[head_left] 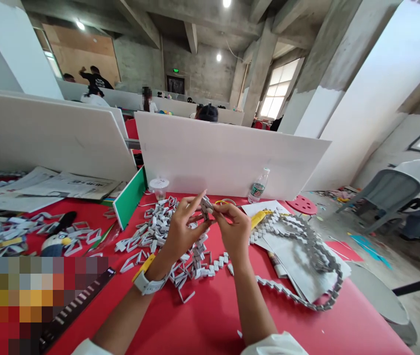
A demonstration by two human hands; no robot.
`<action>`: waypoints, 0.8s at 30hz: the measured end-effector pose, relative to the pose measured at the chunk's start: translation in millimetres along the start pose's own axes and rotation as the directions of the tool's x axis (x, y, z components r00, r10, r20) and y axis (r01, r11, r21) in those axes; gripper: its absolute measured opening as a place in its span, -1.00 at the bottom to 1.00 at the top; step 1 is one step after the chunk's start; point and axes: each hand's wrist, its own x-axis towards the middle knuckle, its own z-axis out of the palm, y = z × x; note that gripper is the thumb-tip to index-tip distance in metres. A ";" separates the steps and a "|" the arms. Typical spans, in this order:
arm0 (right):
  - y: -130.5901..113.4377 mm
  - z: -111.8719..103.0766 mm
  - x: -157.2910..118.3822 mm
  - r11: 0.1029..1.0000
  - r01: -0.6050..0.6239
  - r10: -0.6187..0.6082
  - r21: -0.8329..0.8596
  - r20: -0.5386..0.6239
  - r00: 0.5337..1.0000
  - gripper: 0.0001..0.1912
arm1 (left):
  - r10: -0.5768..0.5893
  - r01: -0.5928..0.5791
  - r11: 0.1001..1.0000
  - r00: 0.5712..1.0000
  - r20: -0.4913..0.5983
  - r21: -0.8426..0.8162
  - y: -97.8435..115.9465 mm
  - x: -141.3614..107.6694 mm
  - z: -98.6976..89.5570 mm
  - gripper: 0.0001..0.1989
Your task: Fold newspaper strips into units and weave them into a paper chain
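Both of my hands are raised over the red table, working on a folded-paper chain [207,206] between them. My left hand [184,224], with a pale watch on its wrist, grips the chain's end between thumb and fingers. Thumb and fingertips of my right hand [234,227] pinch the same end from the other side. Below them the chain drops to the table as grey-white zigzag links. A heap of loose folded paper strips [150,229] lies behind and beside my left hand. A long finished stretch of zigzag chain [317,306] curves over papers on the right.
White divider boards [232,153] stand along the back. A water bottle [257,186] and a lidded plastic cup [159,187] stand before them. Newspapers [65,187] and more strips cover the left. A dark ruler-like strip [80,305] lies front left. A grey stool [376,291] stands right.
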 end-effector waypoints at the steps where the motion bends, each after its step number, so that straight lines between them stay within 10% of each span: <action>1: -1.4 -3.8 1.7 1.000 -0.003 0.003 0.011 0.024 1.000 -0.96 | 0.009 -0.009 1.000 1.000 0.028 -0.018 0.1 0.4 -1.9 -0.33; 11: -18.2 -27.0 7.5 0.995 0.092 -0.080 -0.023 0.326 0.942 -0.42 | 0.105 -0.085 0.994 0.938 0.331 -0.075 12.1 2.3 -27.3 -0.34; 16: -24.0 -32.1 5.7 0.967 0.235 -0.173 -0.099 0.425 0.888 -0.48 | -0.055 0.078 0.996 0.935 0.351 -0.052 21.1 -4.5 -33.5 -0.17; 24: -20.7 -29.4 5.7 0.977 0.137 -0.057 -0.167 0.412 0.909 -0.41 | -0.083 0.073 0.996 0.925 0.371 0.042 11.7 -8.0 -35.5 -0.21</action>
